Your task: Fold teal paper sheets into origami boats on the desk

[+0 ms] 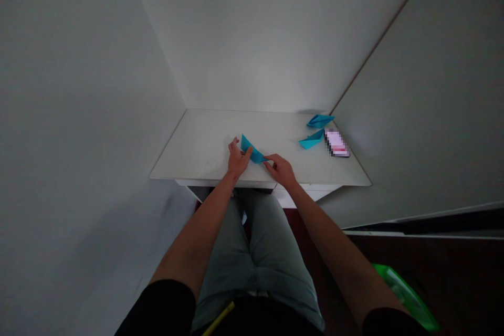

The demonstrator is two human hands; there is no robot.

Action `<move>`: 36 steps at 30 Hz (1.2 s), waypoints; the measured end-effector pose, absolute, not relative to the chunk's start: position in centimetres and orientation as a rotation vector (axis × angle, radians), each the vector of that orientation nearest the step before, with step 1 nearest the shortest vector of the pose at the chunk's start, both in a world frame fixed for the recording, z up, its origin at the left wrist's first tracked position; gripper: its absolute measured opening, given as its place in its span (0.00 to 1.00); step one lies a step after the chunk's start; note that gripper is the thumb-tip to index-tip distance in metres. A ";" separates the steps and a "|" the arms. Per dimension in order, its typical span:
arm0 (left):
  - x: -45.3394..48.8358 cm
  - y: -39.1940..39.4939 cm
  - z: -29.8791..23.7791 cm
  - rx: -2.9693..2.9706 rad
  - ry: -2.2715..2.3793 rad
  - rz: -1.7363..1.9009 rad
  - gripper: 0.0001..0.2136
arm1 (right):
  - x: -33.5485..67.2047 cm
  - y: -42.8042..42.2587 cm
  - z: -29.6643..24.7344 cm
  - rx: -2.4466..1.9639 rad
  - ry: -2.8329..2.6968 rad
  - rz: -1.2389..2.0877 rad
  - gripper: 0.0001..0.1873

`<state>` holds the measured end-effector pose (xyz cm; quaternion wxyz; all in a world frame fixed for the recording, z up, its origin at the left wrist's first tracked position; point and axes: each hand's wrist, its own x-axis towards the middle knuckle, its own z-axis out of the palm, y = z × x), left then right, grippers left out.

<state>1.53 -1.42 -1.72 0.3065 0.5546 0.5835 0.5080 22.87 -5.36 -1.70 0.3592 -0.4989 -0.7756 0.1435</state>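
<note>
A folded blue paper boat [255,155] is held between my two hands, just above the white tabletop [208,142]. My left hand [238,158] pinches its left part, with the thumb on the near face and another finger stretched away. With thumb and fingertips my right hand [281,169] grips the pointed right end. Part of the paper is hidden behind my left thumb. Two more blue paper boats, one farther back [320,121] and one nearer [312,139], lie at the table's right side.
Beside the two boats lies a phone [337,143] with a blurred screen, close to the right wall. Walls enclose the table on the left, back and right. A green plastic object [407,294] is on the dark floor at lower right.
</note>
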 end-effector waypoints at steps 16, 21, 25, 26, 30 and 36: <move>1.2 -1.4 -1.6 1.609 1.505 1.260 0.20 | 23.9 -3.5 -1.6 -1.115 -1.784 0.712 0.29; 1.4 -1.8 -1.0 1.726 1.511 1.180 0.22 | 24.0 -3.4 -1.9 -1.097 -1.754 0.745 0.28; 1.6 -2.2 -0.6 1.808 1.540 1.137 0.31 | 24.0 -3.3 -2.2 -1.105 -1.722 0.753 0.28; 1.6 -2.3 -0.5 1.817 1.544 1.127 0.32 | 24.0 -3.3 -2.3 -1.111 -1.719 0.752 0.26; 1.8 -2.3 -0.5 1.876 1.550 1.083 0.32 | 24.0 -3.1 -2.3 -1.167 -1.707 0.745 0.19; 2.4 -2.1 -0.7 1.969 1.675 1.102 0.18 | 24.0 -3.2 -2.1 -1.217 -1.760 0.797 0.20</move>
